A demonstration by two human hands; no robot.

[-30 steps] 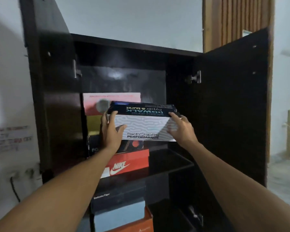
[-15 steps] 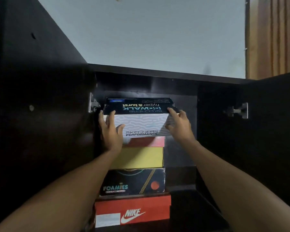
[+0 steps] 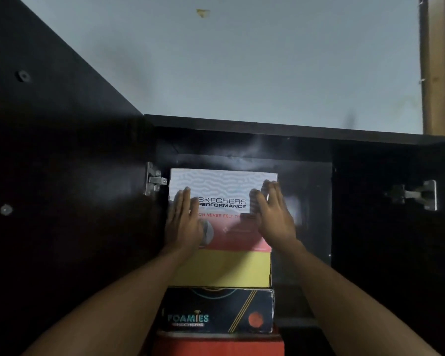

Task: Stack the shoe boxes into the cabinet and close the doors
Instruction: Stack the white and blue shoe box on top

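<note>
Both bare forearms are stretched forward and upward. The left hand (image 3: 183, 222) is held flat, with straight fingers pointed up. The right hand (image 3: 272, 214) is opened too, its fingers slightly bent.

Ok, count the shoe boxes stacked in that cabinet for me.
5, in one stack: the white box on top, under both hands; then the pink box, the yellow box, the black box and the red box at the bottom edge. More may sit below view.

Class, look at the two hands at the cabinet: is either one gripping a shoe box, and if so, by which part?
Neither grips anything. The left hand and right hand are open, fingers straight, flat against the front face of the white Skechers box atop the stack.
</note>
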